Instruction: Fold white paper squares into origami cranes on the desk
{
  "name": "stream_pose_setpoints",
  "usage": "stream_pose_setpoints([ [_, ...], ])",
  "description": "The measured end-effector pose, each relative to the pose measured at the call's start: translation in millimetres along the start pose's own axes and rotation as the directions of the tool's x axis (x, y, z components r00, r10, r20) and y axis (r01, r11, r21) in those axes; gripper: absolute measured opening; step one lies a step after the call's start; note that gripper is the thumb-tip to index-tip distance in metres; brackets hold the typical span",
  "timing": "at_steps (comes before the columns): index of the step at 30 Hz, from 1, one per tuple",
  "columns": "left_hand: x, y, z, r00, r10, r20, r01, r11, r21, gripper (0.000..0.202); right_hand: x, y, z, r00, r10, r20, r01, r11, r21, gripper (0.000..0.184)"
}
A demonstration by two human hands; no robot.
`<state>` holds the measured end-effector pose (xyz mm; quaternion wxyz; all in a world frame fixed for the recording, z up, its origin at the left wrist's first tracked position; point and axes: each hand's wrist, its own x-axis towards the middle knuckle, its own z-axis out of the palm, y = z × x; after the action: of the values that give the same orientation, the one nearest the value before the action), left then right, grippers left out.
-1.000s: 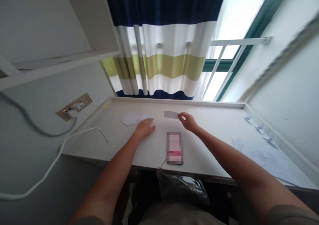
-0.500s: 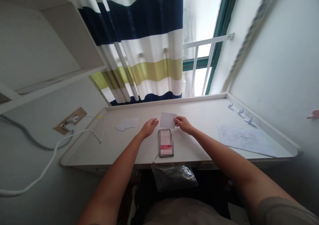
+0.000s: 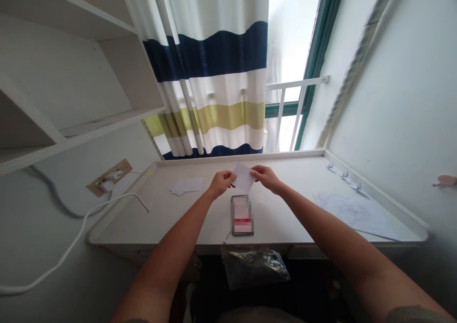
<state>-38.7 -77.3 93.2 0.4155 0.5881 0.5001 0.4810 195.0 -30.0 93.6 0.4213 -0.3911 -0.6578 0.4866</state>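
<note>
Paper (image 3: 243,178) spans pinching left hand (image 3: 220,185) and right hand (image 3: 267,176)

The sole view is taken from the wearer's head, faced forward and steeply down over the desk (image 3: 285,224); the left hand (image 3: 221,184) and right hand (image 3: 264,177) are framed near centre, the curtain (image 3: 217,87) at twelve o'clock, shelves (image 3: 130,70) at ten.

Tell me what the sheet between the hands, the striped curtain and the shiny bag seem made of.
Sheet: matt paper, most likely; it looks thin, plain white and without gloss. Striped curtain: soft, dull fabric, judging by its folds; fibre unclear. Shiny bag: probably thin, glossy plastic, from its bright highlights and creases.
</note>
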Motion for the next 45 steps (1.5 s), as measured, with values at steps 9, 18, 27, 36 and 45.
stream_pose_setpoints([
  [9,43.6,-32.2,-10.6,0.999,0.03,-0.018,-0.031,0.998,-0.057,0.044,32.3,38.6,-4.9,0.995,0.034,-0.093,-0.029,0.998,0.056,0.041],
  [18,93.8,-104.1,5.7,0.994,-0.09,-0.055,0.085,0.993,-0.083,0.041,70.5,106.3,-19.0,0.98,0.15,-0.131,-0.138,0.986,0.092,0.043],
  [27,101.6,-126.7,7.7,0.992,-0.063,-0.107,0.061,0.998,-0.026,0.042,82.0,129.6,-19.4,0.985,0.106,-0.132,-0.113,0.993,-0.042,0.032],
  [36,107.8,-121.3,-0.3,0.991,-0.114,-0.073,0.109,0.992,-0.068,0.045,82.9,123.2,-22.4,0.99,0.133,-0.055,-0.134,0.991,-0.012,0.031],
  [45,109.0,-116.4,-3.6,0.989,-0.151,-0.007,0.148,0.98,-0.133,0.05,86.7,123.9,-31.4,0.978,0.157,-0.136,-0.135,0.978,0.157,0.044],
])
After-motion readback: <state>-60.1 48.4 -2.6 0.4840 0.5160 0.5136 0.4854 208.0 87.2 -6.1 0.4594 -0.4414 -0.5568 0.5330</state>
